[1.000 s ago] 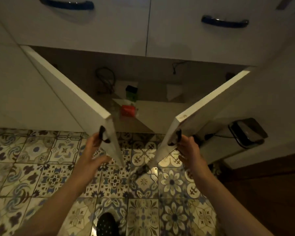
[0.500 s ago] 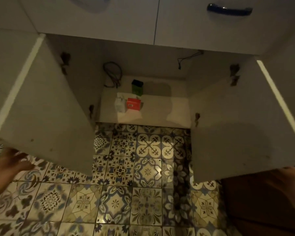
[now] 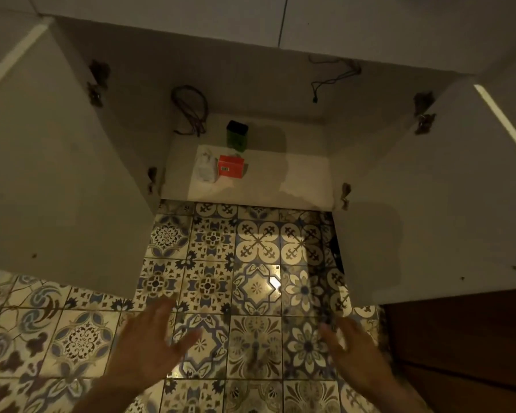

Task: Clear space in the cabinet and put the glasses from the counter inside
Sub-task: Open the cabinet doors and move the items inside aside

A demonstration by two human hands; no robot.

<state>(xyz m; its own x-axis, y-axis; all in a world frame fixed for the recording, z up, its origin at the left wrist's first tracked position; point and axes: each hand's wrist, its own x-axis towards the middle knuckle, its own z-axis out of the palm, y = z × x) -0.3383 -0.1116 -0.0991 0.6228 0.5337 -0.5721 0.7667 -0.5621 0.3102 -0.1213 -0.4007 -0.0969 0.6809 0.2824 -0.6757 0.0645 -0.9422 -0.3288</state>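
Observation:
The low cabinet (image 3: pixel 280 180) stands with both doors swung wide, the left door (image 3: pixel 57 186) and the right door (image 3: pixel 435 204). On its floor, left of centre, lie a red box (image 3: pixel 230 169), a white packet (image 3: pixel 206 169) beside it, and a dark green container (image 3: pixel 237 135) behind them. My left hand (image 3: pixel 149 350) and my right hand (image 3: pixel 358 350) hover over the floor tiles in front of the cabinet, fingers spread, holding nothing. No glasses or counter are in view.
A coil of dark cable (image 3: pixel 191 111) hangs at the cabinet's back left and a thin cord (image 3: pixel 331 80) at the back right. Patterned tiles (image 3: pixel 256 263) cover the floor. Dark wooden flooring (image 3: pixel 465 338) lies at the lower right. Drawer fronts (image 3: pixel 280 19) sit above.
Both hands have let go of the door handles after swinging the doors wide, and have come together low in front of the cabinet. The view has dropped closer to the opening.

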